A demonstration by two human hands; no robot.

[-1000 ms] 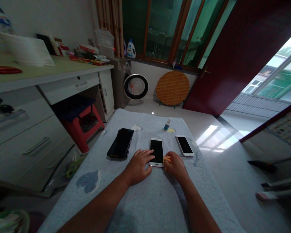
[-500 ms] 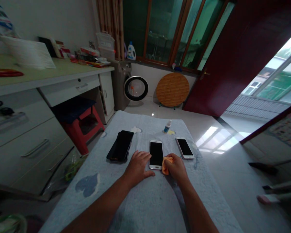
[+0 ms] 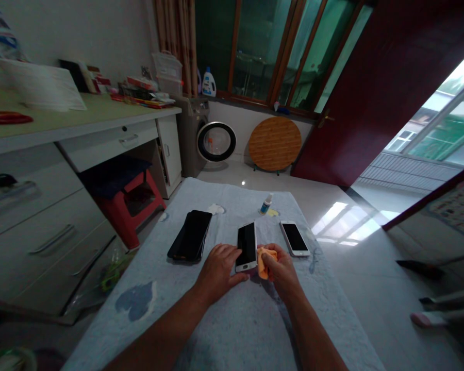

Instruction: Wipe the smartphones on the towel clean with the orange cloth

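A white smartphone (image 3: 246, 246) with a dark screen is in the middle of the cloth-covered table, tilted with its right side raised. My left hand (image 3: 218, 268) holds its left side, fingertips at the screen's edge and thumb by the lower end. In my right hand (image 3: 281, 268) an orange cloth (image 3: 266, 263) is bunched between thumb and fingers, close against the phone's right edge. Another white smartphone (image 3: 295, 238) lies screen up to the right. Black devices (image 3: 191, 236), stacked and overlapping, rest to the left. Beyond the phones stands a small spray bottle (image 3: 266, 204).
A pale blue cloth (image 3: 232, 324) covers the table. Left of it are a red stool (image 3: 129, 214) and a desk with drawers (image 3: 54, 216). Farther back, a washing machine door (image 3: 217, 141) hangs open beside a round wooden tabletop (image 3: 275, 143).
The middle smartphone has gone from lying flat to tilted, its right side lifted and its lower end shifted slightly left. Both hands stay close beside it.
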